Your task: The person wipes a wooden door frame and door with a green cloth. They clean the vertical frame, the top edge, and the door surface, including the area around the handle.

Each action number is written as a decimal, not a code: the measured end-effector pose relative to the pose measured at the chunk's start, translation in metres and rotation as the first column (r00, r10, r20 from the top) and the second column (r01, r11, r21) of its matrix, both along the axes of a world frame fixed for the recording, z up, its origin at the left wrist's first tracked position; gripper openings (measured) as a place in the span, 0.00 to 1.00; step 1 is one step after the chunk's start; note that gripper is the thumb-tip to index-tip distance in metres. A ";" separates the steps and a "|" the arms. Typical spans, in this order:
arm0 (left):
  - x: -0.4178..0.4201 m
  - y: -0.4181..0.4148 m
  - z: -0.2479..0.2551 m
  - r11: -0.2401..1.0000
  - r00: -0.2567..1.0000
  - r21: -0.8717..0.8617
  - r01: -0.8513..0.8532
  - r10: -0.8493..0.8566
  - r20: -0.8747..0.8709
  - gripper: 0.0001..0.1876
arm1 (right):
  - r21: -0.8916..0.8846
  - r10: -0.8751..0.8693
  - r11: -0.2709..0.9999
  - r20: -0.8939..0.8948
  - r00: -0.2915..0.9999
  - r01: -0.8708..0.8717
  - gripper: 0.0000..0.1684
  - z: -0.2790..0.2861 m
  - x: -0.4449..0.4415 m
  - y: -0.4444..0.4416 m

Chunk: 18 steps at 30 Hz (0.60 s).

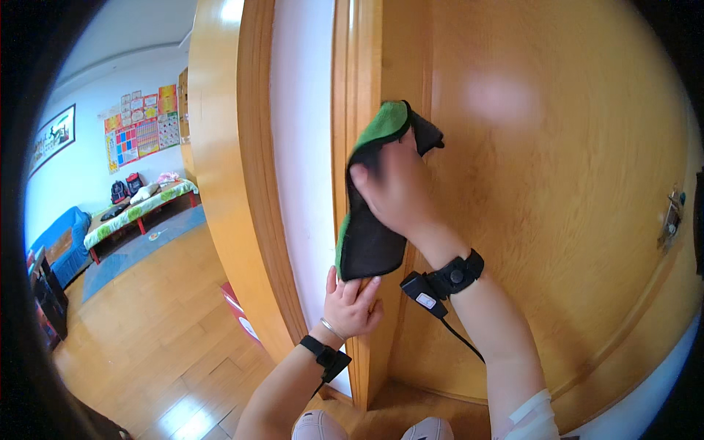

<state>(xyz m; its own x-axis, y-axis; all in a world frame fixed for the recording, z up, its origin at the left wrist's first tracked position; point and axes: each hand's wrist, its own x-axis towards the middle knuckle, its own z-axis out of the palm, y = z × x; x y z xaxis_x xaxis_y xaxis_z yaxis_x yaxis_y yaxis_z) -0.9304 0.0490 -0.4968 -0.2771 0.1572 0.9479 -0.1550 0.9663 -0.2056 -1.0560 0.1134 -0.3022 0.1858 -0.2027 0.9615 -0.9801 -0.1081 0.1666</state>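
Note:
My right hand [399,184], somewhat blurred, presses a green and black cleaning cloth [374,242] against the edge of a wooden door frame [357,55]. The cloth hangs down along the frame, its green side showing at the left and top. Just below its lower edge, my left hand [353,308] rests on the frame with fingers spread, holding nothing. Each wrist wears a black strap with a small device and a cable. A closed wooden door [539,192] with a metal handle [671,220] stands to the right.
Left of the white wall strip [302,181] is another wooden door or frame [220,137]. Beyond it lie a wooden floor [143,330], a low bed [140,209] with bags, a blue-covered sofa [69,231] and wall posters [143,132]. A red and white object [239,311] is on the floor.

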 end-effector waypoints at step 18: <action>0.014 -0.015 -0.056 0.994 0.995 0.073 0.079 -0.074 -0.067 0.24 | 0.272 -0.181 0.907 -0.437 0.881 0.321 0.29 -0.035 0.060 0.037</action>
<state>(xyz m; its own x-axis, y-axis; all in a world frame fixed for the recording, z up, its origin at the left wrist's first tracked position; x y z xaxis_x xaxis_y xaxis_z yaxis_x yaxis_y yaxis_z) -0.9160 0.0344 -0.5532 -0.2053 0.1034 0.9732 -0.0905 0.9881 -0.1241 -0.9959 0.1499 -0.3377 0.4324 -0.5824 0.6884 -0.8406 0.0158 0.5414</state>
